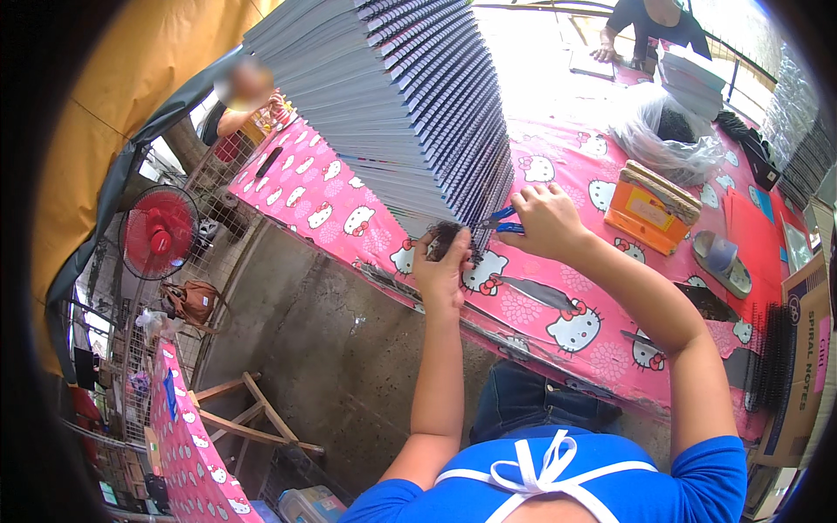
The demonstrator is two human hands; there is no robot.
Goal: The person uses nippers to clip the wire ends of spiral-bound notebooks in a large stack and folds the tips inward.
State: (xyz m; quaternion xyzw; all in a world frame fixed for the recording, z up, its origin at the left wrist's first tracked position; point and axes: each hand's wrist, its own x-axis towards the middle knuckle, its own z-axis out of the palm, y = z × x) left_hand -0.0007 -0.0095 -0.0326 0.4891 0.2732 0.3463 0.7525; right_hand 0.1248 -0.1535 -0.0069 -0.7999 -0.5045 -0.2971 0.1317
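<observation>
A tall stack of spiral-bound notebooks (410,113) rises from the table, their black coils along the right-hand edge. My right hand (551,220) is closed round blue-handled pliers (504,220), whose jaws are at the coil edge near the bottom of the stack. Beside the stack's lower corner, my left hand (446,272) is curled round a clump of black curly coil bits (445,239), its fingers close to the pliers. Part of the pliers' handles is hidden by my right hand.
The table has a pink patterned cover (523,301) with a torn patch. To the right lie an orange box (649,209), a slipper (722,264), a plastic bag (663,131) and black coils (772,357). One person (658,30) is across the table; another (248,96) is at left.
</observation>
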